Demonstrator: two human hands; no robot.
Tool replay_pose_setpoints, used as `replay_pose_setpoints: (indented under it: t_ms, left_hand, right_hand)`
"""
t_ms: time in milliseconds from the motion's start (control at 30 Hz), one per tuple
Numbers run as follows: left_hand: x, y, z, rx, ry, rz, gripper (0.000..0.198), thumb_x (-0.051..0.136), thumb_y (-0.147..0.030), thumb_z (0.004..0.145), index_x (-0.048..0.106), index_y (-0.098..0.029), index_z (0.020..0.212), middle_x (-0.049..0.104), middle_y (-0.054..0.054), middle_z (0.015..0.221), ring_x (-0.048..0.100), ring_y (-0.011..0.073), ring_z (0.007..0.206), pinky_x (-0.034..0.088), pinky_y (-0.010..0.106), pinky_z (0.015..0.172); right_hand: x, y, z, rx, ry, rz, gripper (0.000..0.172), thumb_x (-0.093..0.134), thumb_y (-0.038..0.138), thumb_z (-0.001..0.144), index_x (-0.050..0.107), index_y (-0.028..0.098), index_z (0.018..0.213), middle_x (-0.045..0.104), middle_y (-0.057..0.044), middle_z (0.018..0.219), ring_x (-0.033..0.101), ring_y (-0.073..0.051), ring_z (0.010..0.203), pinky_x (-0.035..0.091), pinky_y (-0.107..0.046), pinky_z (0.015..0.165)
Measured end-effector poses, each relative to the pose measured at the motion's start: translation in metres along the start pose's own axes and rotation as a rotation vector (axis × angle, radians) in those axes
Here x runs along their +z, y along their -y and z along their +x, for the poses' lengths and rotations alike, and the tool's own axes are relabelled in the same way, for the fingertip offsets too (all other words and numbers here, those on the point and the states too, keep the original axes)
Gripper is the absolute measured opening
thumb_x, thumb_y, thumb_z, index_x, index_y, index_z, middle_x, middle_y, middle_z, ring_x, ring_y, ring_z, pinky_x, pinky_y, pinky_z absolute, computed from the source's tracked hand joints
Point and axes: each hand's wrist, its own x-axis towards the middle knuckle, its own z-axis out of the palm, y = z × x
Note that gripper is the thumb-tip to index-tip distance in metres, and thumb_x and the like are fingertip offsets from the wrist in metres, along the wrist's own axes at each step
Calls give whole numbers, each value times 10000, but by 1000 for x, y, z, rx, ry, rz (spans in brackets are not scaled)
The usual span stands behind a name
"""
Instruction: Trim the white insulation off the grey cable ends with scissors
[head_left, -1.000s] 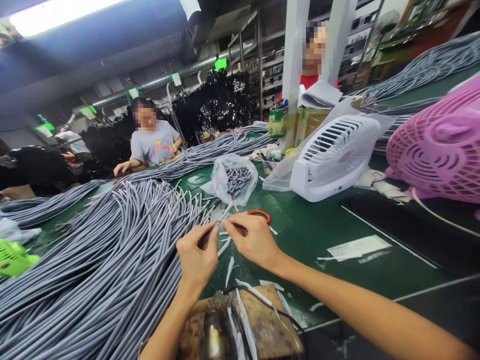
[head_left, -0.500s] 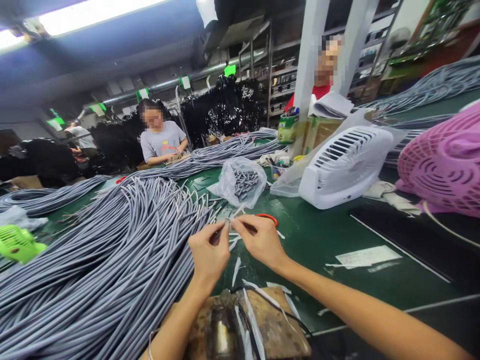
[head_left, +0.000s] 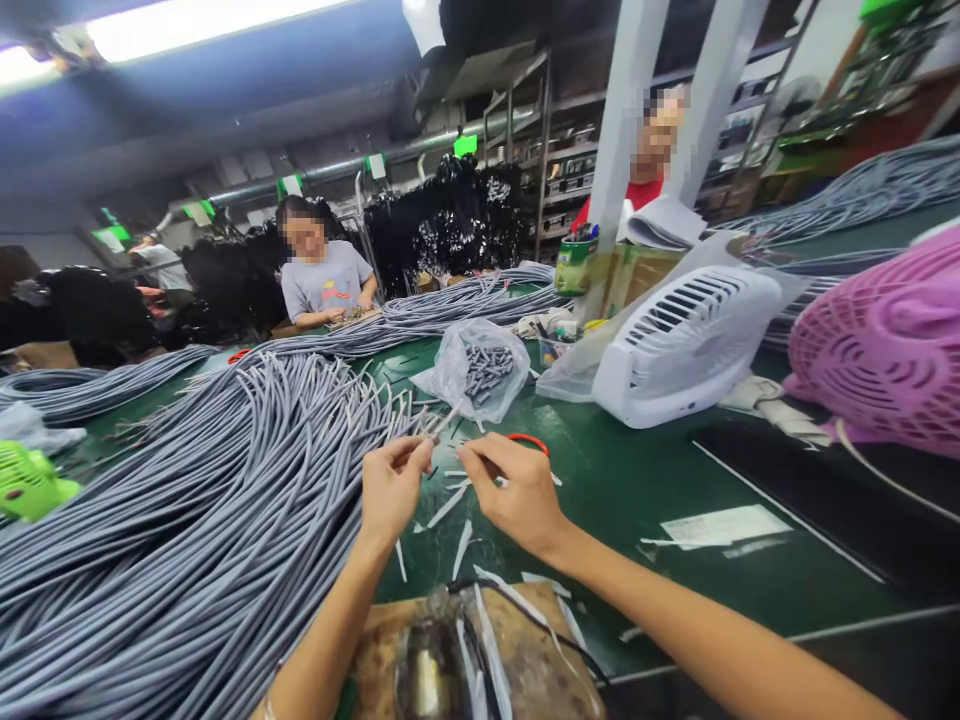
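My left hand [head_left: 394, 490] is pinched closed at the right end of the grey cables [head_left: 247, 490], gripping a cable end that shows as a thin tip at its fingers. A short gap to its right, my right hand [head_left: 517, 490] is closed in a pinch too; what it holds, if anything, is too small to make out. Behind both hands lies a clear plastic bag [head_left: 480, 372] of short grey pieces. Red scissor handles [head_left: 531, 441] show just behind my right hand. White strips [head_left: 448, 507] are scattered on the green table [head_left: 615, 500] between and below the hands.
A stained block with a metal part [head_left: 525, 640] stands at the near edge. On the right are a white fan [head_left: 690, 350], a pink fan [head_left: 885, 340] and a black mat [head_left: 795, 500]. A green fan [head_left: 34, 482] is far left. Two people are across the table.
My hands, which were nearly touching at the fingertips, have moved apart, the left one shifting left. The view has shifted slightly.
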Motion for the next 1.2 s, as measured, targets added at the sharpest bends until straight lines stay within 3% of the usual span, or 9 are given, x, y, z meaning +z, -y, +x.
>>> replay_pose_setpoints:
  t_ms: [167,533,600,733,800,833,900,1000,1200]
  left_hand:
    - [2,-5,-7,-13,9,-24,255,640,-345,645,685,-102,705,516,-27,469,428,67,411,338,180,404]
    - [9,-10,-14,-80,44,-15,236,656,-343,600,669,-113,655,499,-35,455,398,64,408,299,185,401]
    - [10,-6,-10,-120,22,-63,238,670,-339,576,657,-113,648,490,-39,455,403,65,414,286,181,397]
    - [7,5,4,-271,-135,-175,269,686,-359,547,598,-108,590,399,-73,411,288,26,347,182,165,349]
    - [5,5,9,-307,-156,-208,320,682,-407,548,578,-109,596,351,-93,399,198,7,317,115,162,334]
    - [3,3,9,-307,-133,-229,350,685,-433,544,579,-108,620,347,-97,405,177,2,314,97,159,334]
    - [2,-4,6,-304,-58,-290,412,710,-469,517,581,-108,671,362,-97,425,172,-6,317,84,150,335]
    - [2,-13,-1,-313,56,-360,476,757,-492,467,564,-111,675,367,-98,431,160,-16,324,75,139,332]
    - [6,-15,-8,-313,176,-358,472,756,-509,504,524,-123,646,369,-92,442,156,-21,327,78,129,323]
  right_hand:
    - [-2,-9,3,96,65,-20,297,461,237,872,594,155,619,516,8,537,424,-91,454,310,-219,489]
    - [-5,-6,7,121,66,183,279,478,205,854,606,146,613,525,14,500,401,-76,428,308,-204,448]
    - [-5,2,4,29,24,184,271,469,173,855,602,146,620,539,8,513,408,-76,431,315,-207,453]
    - [0,26,-12,-508,18,288,381,338,175,898,566,171,593,464,30,437,381,-90,400,254,-244,417]
    - [3,30,-17,-629,49,336,428,280,193,913,555,167,585,427,34,415,360,-92,388,231,-254,408]
    - [4,28,-18,-557,46,312,406,305,185,905,550,168,581,456,24,432,380,-96,402,254,-253,419]
    - [4,16,-12,-234,54,203,309,404,188,888,575,156,632,545,1,532,441,-89,461,320,-225,471]
    - [1,-4,1,73,38,86,285,462,217,867,578,155,615,524,6,529,423,-87,457,318,-217,481]
    - [0,-10,7,156,109,145,291,461,244,860,579,156,610,526,7,529,414,-88,463,304,-216,487]
